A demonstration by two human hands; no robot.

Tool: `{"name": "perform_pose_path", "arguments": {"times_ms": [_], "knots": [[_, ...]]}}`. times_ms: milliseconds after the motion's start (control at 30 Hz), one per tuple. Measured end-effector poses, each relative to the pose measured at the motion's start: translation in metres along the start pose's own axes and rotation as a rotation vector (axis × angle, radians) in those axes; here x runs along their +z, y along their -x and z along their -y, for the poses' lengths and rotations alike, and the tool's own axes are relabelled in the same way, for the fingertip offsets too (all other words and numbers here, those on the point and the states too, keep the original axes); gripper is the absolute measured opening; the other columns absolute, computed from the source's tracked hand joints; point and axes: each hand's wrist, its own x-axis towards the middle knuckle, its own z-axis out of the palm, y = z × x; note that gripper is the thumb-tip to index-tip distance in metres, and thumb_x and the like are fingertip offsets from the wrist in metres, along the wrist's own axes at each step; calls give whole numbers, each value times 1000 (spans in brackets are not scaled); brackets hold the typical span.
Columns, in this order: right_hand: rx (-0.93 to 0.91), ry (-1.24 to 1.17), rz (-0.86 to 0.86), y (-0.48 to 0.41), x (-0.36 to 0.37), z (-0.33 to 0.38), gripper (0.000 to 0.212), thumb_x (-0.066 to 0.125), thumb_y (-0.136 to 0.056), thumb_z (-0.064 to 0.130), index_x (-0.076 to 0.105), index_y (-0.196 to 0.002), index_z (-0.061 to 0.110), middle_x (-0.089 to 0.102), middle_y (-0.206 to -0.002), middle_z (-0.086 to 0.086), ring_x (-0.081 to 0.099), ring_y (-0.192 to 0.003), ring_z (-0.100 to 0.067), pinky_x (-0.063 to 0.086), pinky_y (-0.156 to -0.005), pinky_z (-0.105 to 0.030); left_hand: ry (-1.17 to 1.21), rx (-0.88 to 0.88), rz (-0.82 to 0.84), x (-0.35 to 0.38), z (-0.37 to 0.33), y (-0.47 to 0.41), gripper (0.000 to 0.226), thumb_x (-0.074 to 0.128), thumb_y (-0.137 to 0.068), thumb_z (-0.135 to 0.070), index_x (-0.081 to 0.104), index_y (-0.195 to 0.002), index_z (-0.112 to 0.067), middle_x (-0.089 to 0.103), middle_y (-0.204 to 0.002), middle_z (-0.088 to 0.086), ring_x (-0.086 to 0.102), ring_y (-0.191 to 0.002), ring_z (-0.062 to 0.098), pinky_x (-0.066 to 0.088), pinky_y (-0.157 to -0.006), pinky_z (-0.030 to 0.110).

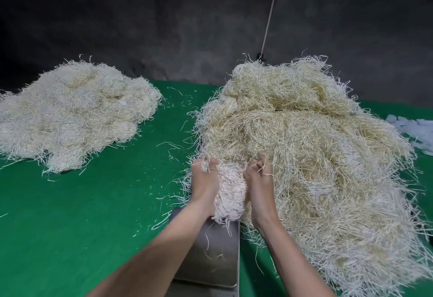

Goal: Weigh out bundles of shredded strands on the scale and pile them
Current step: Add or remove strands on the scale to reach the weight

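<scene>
Head view: I see left hand (pixel 204 180) and right hand (pixel 259 180), fingers (pixel 262 158) clamped round a pale shredded-strand bundle (pixel 230 191) over the flat grey metal scale (pixel 216 257).

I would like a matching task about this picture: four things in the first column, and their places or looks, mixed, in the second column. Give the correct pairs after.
Column one
1. bundle
2. scale pan
3. big heap
4. lower pile

Column two
A. on the left part of the green table
B. held between the left hand and the right hand
C. on the right part of the table
D. grey metal, nearest the camera

Pairs: 1-B, 2-D, 3-C, 4-A
</scene>
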Motion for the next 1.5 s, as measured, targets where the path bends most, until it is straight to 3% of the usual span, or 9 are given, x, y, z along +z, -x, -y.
{"name": "perform_pose_path", "arguments": {"times_ms": [133, 267, 400, 567, 867, 1067, 1200, 1333, 1500], "knots": [[-182, 315, 171, -2, 6, 11, 53, 31, -91, 61, 52, -131, 33, 49, -134, 18, 45, -121, 5, 40, -103, -26, -47, 146, 204, 10, 0, 7, 24, 47, -99, -20, 45, -121, -11, 59, -110, 2, 60, -84, -7, 48, -63, 8], [-62, 84, -68, -27, 1, 25, 39, 47, -94, 45, 66, -97, 11, 60, -65, 17, 61, -62, 1, 46, -54, -13, 154, 55, 427, -1, -26, 4, 40, 59, -90, -28, 47, -123, -8, 61, -111, 8, 67, -88, 14, 51, -69, 28], [268, -238, -268, -36, 4, 30, 48, 41, -97, 46, 51, -122, 6, 57, -114, -4, 53, -109, -24, 44, -95, -46, -94, 213, 304, -1, -7, 20, 80, 51, -78, -67, 36, -141, -20, 43, -124, -12, 48, -110, 0, 37, -89, 22], [-363, 372, -189, 23, 31, 9, 25, 37, -98, 43, 51, -83, 29, 55, -74, 7, 48, -66, -6, 38, -60, -17, 233, -47, 30, -6, -20, -4, 32, 55, -93, -40, 55, -85, -9, 56, -83, 6, 57, -57, 11, 46, -49, 18], [-260, 406, -195, 22, 25, 8, 38, 36, -100, 16, 43, -63, 19, 45, -56, 7, 39, -46, -3, 32, -44, -19, 158, -37, 181, -5, -15, 11, 38, 53, -96, -36, 55, -69, -10, 43, -50, 0, 44, -40, 15, 34, -38, 23], [134, 37, 89, 11, -18, 24, 10, 47, -94, 23, 53, -86, 20, 56, -91, 7, 54, -82, 1, 41, -60, -13, 52, -104, 301, -22, -15, 10, 73, 56, -84, -55, 42, -139, -9, 43, -144, 13, 41, -132, 33, 29, -110, 54], [181, -206, 278, 28, -12, 20, 68, 58, -72, 57, 37, -135, 44, 38, -137, 19, 45, -120, -17, 46, -93, -49, -78, -15, 261, -42, -8, 3, 72, 53, -88, -56, 43, -136, -4, 42, -144, 13, 46, -128, 28, 36, -107, 46], [88, 52, 156, 45, 22, 13, 45, 51, -75, 62, 50, -115, 41, 67, -89, 23, 64, -84, 6, 35, -65, -3, -177, 177, 217, -47, 2, 22, 52, 49, -78, -69, 57, -76, -18, 61, -70, -15, 54, -61, 4, 38, -58, 25], [250, -162, -153, 30, 40, -1, 88, 51, -86, 55, 15, -148, 4, 22, -154, -12, 25, -139, -26, 23, -109, -39, 206, -37, 445, -88, 24, 25, 96, 60, -63, -79, 24, -145, -44, 32, -130, -40, 36, -117, -14, 36, -97, 25]]}}
